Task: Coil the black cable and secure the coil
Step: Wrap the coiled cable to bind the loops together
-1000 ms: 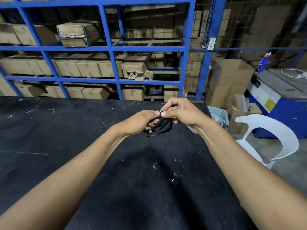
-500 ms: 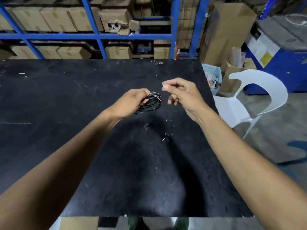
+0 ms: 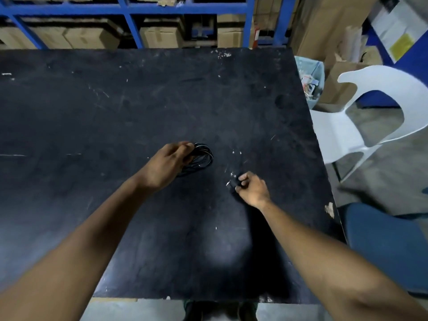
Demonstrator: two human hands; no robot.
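Left hand [image 3: 167, 165] has its fingers wrapped round the black cable [image 3: 201, 158], holding the coil low over the table [image 3: 139, 100] so the loops don't spring loose. Right hand [image 3: 251, 188] pinches a small dark piece [image 3: 234, 183], probably the tie.

Dim, slightly soft picture; wide-angle bending at edges; light perhaps from overhead

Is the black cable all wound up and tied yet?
Wound up, yes: the black cable sits in a neat coil, gripped by the left hand. Tied, not yet: no tie shows around it. The right hand pinches a small dark piece on the table, perhaps the fastener. Securing the coil is left.
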